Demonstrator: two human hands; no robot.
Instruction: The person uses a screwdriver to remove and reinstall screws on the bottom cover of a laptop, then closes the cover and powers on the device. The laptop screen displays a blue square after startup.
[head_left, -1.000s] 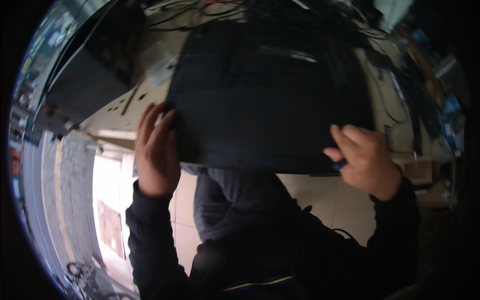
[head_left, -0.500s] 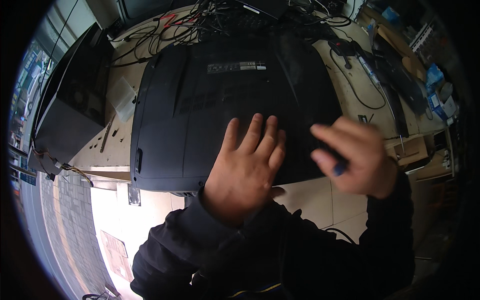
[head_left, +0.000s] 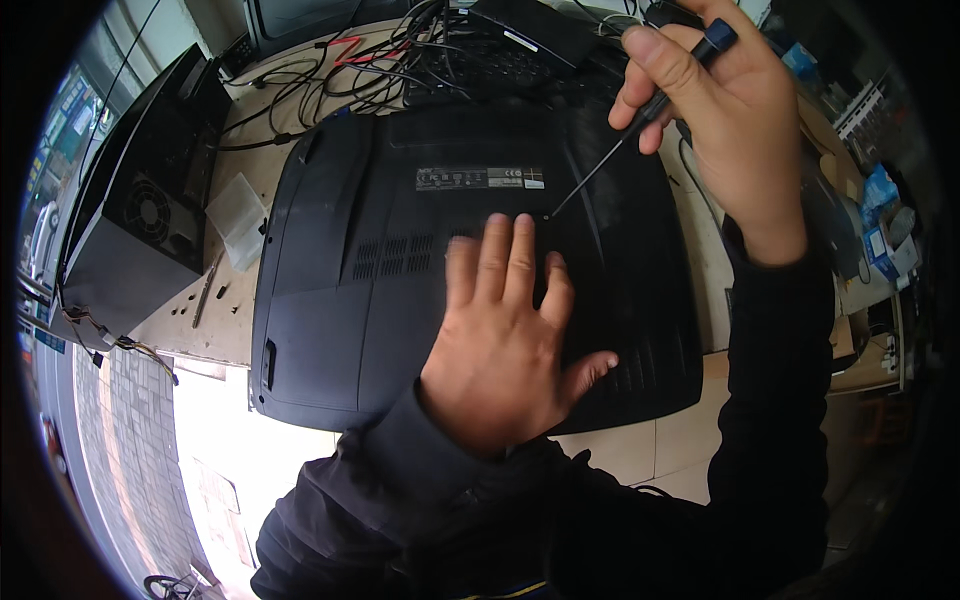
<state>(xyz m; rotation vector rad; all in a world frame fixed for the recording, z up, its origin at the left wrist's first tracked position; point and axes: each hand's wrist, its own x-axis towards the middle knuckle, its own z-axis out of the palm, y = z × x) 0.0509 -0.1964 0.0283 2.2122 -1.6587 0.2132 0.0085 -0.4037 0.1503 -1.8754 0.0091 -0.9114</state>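
Observation:
A black laptop [head_left: 320, 310] lies upside down across the bench, its vented bottom cover facing me. My left hand [head_left: 505, 335] rests flat on that cover with the fingers spread. Above the laptop's far right part, my right hand [head_left: 715, 125] grips a screwdriver [head_left: 655, 108] with a dark handle and a blue end cap. Its thin shaft slants down to the left, and the tip is at a small screw hole [head_left: 547, 216] just beyond my left fingertips. Whether a screw sits in the hole is too small to tell.
On the left stands a black computer case [head_left: 150, 225] with a fan. Beside it lie a clear plastic bag [head_left: 238, 222], a thin metal tool [head_left: 208, 290] and small dark parts. Tangled cables [head_left: 375, 65] run along the back, and a blue-and-white box [head_left: 885, 250] is at far right.
My right hand has moved up and away with the screwdriver, whose tip is now at the screw hole. My left hand stays on the cover, its thumb now stretched out. The view has shifted slightly.

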